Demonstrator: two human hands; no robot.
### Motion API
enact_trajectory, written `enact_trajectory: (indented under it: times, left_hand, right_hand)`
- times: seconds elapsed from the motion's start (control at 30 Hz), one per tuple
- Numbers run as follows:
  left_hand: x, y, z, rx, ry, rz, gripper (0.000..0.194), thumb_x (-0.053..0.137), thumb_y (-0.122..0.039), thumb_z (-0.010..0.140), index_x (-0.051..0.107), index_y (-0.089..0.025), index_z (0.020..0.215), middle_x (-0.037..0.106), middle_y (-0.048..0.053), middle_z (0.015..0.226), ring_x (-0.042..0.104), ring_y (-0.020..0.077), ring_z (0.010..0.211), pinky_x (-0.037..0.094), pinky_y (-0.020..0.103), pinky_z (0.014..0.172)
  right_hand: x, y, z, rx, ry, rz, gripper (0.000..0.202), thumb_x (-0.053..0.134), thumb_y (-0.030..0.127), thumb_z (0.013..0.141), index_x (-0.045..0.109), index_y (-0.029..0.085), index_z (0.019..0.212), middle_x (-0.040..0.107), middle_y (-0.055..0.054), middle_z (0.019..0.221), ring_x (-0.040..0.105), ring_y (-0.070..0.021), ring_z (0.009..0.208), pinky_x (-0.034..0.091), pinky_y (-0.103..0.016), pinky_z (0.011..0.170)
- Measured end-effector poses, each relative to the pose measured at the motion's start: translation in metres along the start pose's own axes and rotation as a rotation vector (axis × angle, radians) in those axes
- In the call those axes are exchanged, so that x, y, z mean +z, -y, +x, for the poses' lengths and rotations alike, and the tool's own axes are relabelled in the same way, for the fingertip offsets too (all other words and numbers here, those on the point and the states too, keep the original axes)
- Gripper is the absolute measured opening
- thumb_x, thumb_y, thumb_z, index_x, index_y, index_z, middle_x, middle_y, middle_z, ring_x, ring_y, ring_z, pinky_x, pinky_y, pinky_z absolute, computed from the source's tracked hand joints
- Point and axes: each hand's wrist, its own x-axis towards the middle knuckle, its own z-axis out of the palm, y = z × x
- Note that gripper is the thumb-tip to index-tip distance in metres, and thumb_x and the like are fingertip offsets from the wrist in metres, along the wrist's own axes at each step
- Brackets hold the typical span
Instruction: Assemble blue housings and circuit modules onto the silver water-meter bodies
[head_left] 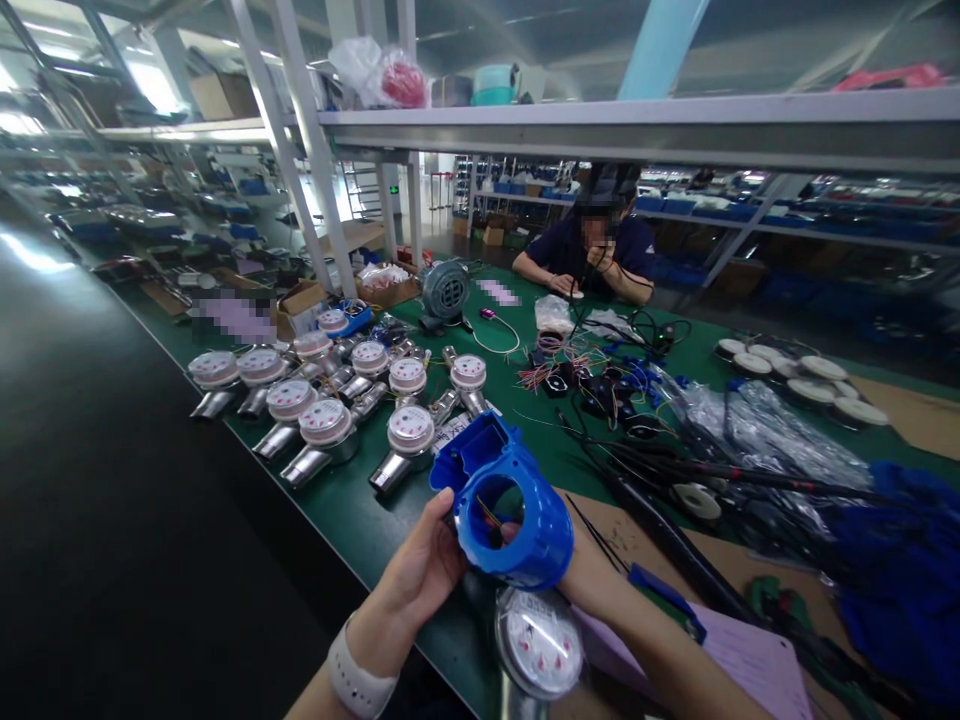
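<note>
A blue plastic housing with a round opening and a box-shaped part is held up over the green bench's front edge. My left hand, with a white watch band on its wrist, grips the housing's left side. Behind the housing, my right hand is mostly hidden; a fingertip and thin wires show through the round opening, and what its fingers hold cannot be made out. Just below the housing is a round metal meter with a clear face. To the left, several similar meters stand on the bench.
Wires, black cables, clear plastic bags and a blue cloth cover the bench's right side. White round discs lie farther back. A person sits across the bench under a shelf. A pink sheet lies near my right forearm.
</note>
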Motion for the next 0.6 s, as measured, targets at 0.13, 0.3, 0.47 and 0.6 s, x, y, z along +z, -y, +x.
enact_trajectory:
  times: [0.13, 0.3, 0.47, 0.6]
  left_hand:
    - [0.004, -0.003, -0.001, -0.016, -0.017, 0.008, 0.034, 0.083, -0.038, 0.054, 0.067, -0.013, 0.069, 0.068, 0.000, 0.057, 0.060, 0.0109, 0.050, 0.048, 0.018, 0.052]
    - [0.001, -0.003, 0.000, -0.017, -0.022, 0.068, 0.040, 0.083, -0.040, 0.053, 0.066, -0.013, 0.077, 0.070, 0.001, 0.064, 0.062, 0.0129, 0.055, 0.049, 0.021, 0.055]
    - [-0.007, 0.002, 0.005, 0.006, 0.000, 0.182, 0.044, 0.080, -0.041, 0.058, 0.062, -0.015, 0.088, 0.071, 0.002, 0.072, 0.064, 0.0148, 0.063, 0.051, 0.025, 0.062]
    - [-0.008, 0.003, 0.007, 0.040, 0.008, 0.274, 0.043, 0.078, -0.038, 0.062, 0.057, -0.016, 0.093, 0.069, 0.001, 0.074, 0.063, 0.0129, 0.064, 0.049, 0.023, 0.060]
  right_hand:
    - [-0.002, 0.008, 0.002, -0.028, 0.017, -0.060, 0.027, 0.071, 0.043, 0.069, 0.068, 0.022, 0.084, 0.069, -0.006, 0.090, 0.060, -0.0261, 0.092, 0.049, -0.044, 0.089]
    - [-0.002, -0.005, 0.005, 0.110, 0.028, 0.040, 0.032, 0.072, 0.047, 0.068, 0.065, 0.019, 0.081, 0.068, -0.005, 0.081, 0.061, -0.0210, 0.073, 0.053, -0.041, 0.078]
    - [-0.003, -0.009, 0.003, 0.220, 0.126, 0.163, 0.040, 0.071, 0.052, 0.067, 0.065, 0.017, 0.084, 0.068, -0.005, 0.077, 0.064, -0.0205, 0.071, 0.054, -0.038, 0.071]
    - [-0.021, -0.004, -0.008, 0.256, 0.180, 0.039, 0.034, 0.070, 0.047, 0.068, 0.069, 0.016, 0.083, 0.069, -0.006, 0.081, 0.063, -0.0223, 0.080, 0.050, -0.039, 0.081]
